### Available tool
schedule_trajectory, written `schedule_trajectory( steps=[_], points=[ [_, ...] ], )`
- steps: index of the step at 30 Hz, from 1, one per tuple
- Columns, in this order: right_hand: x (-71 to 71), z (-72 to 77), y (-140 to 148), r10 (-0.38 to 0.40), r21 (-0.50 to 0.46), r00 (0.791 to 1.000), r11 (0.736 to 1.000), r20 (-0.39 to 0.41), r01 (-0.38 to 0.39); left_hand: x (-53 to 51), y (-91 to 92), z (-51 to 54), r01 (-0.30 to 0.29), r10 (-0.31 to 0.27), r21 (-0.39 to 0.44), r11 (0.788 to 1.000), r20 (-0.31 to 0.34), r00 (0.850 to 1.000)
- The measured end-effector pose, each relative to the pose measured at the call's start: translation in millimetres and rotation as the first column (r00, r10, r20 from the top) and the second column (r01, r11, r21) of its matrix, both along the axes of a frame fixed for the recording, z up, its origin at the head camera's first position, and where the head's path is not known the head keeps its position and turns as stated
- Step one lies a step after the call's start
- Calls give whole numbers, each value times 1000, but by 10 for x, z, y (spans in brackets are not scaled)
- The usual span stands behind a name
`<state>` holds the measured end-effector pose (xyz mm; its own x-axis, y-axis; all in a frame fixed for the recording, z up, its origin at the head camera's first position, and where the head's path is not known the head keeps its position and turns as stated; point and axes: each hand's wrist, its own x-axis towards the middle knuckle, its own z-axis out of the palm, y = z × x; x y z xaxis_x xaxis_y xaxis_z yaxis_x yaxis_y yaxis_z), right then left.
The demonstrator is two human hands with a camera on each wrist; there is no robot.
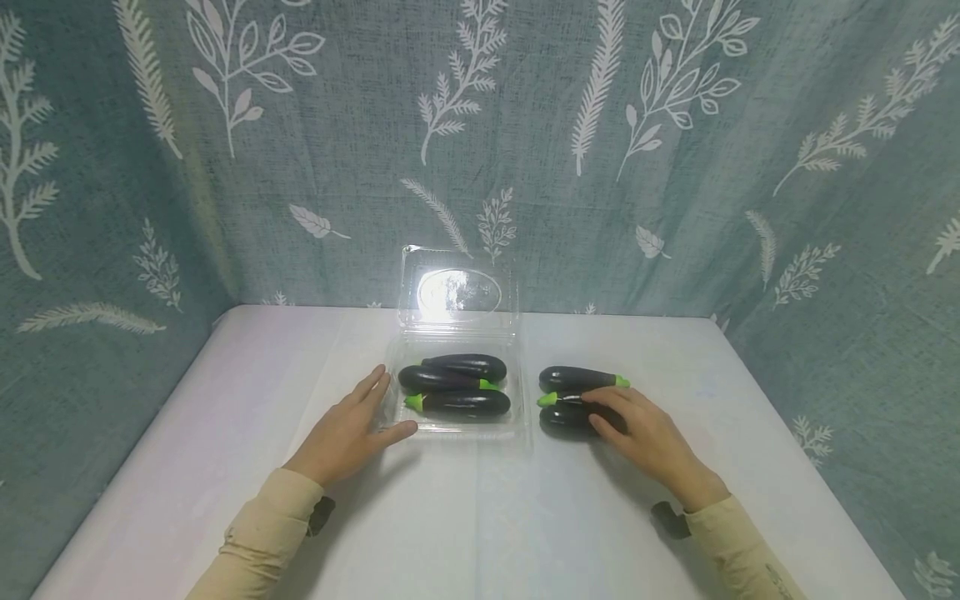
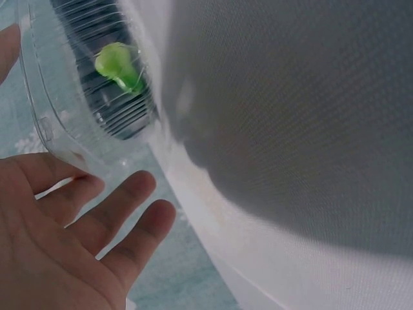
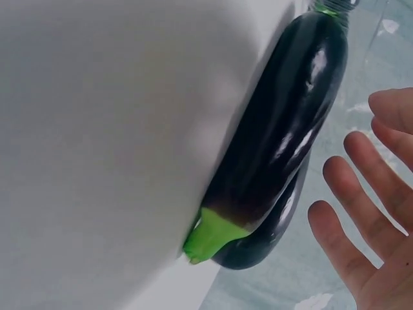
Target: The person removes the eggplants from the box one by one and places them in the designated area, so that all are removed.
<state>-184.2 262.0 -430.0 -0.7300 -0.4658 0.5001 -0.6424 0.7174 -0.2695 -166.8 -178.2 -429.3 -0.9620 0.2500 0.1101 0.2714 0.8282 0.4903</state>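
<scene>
A clear plastic clamshell box (image 1: 517,417) stands with its lid (image 1: 459,293) raised at the back. Inside lie three dark purple eggplants (image 1: 465,403) with green caps. My left hand (image 1: 341,435) is at the box's left side, fingers spread; its fingertips meet the clear wall (image 2: 48,129) in the left wrist view. Right of the box, three more eggplants (image 1: 581,379) lie close together. Over the nearer ones is my right hand (image 1: 647,433), which partly hides them. The right wrist view shows its fingers (image 3: 364,194) extended beside the front eggplant (image 3: 277,129), not curled round it.
A white table (image 1: 480,517) carries everything. Behind it and along the sides hangs a grey-green curtain (image 1: 360,150) with white leaf patterns. A dark wrist device (image 1: 670,520) sits under the right cuff, another (image 1: 321,515) at the left cuff.
</scene>
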Motion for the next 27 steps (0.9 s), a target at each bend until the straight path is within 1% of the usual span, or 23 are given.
schedule_trajectory(
  steps=[6, 10, 21, 27],
  points=[
    [-23, 43, -91, 32, -31, 999, 999, -21, -33, 2, -5, -3, -1, 1, -2, 1000, 3, 1000],
    [-40, 91, -191, 43, -53, 999, 998, -17, -44, 2, -8, -3, 0, 0, -4, 1000, 0, 1000],
    [-62, 183, -542, 41, -64, 998, 997, 48, -38, -1, -7, 4, -3, 3, -5, 1000, 6, 1000],
    [-70, 176, -673, 53, -70, 997, 996, 57, -49, -5, -12, -15, -8, 8, 0, 1000, 13, 1000]
  ],
)
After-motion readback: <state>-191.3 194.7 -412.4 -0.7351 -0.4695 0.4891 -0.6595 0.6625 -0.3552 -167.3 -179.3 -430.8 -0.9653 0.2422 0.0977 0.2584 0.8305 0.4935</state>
